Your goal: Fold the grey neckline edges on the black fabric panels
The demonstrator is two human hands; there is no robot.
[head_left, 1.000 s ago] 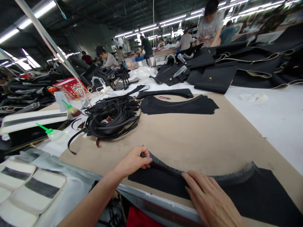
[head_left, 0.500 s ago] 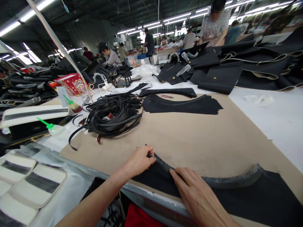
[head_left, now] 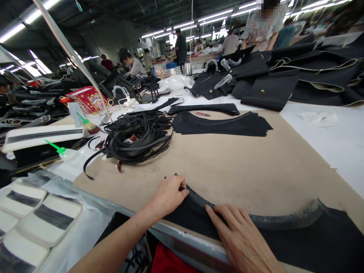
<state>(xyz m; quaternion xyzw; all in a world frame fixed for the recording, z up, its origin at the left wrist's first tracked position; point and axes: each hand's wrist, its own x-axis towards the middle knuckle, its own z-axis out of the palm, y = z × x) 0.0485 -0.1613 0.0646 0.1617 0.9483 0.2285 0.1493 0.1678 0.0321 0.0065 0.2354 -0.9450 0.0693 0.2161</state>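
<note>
A black leather piece (head_left: 307,242) with a curved, folded grey edge (head_left: 273,220) lies at the near side of the brown paper-covered table (head_left: 241,167). My left hand (head_left: 167,195) pinches the left tip of that curved edge with closed fingers. Beside it, my right hand (head_left: 241,239) lies flat on the piece, fingers stretched out and pressing the edge just right of the left hand.
A tangle of black straps (head_left: 136,138) sits at mid-left, and a stack of curved black pieces (head_left: 222,125) lies behind. Green-capped glue bottles (head_left: 66,153) and white padded boards (head_left: 40,222) are at left. Black bags (head_left: 267,91) pile at the back right. Other people work farther back.
My right hand has slid left along the curved edge toward my left hand, which kept its pinch on the tip. The view drifted slightly.
</note>
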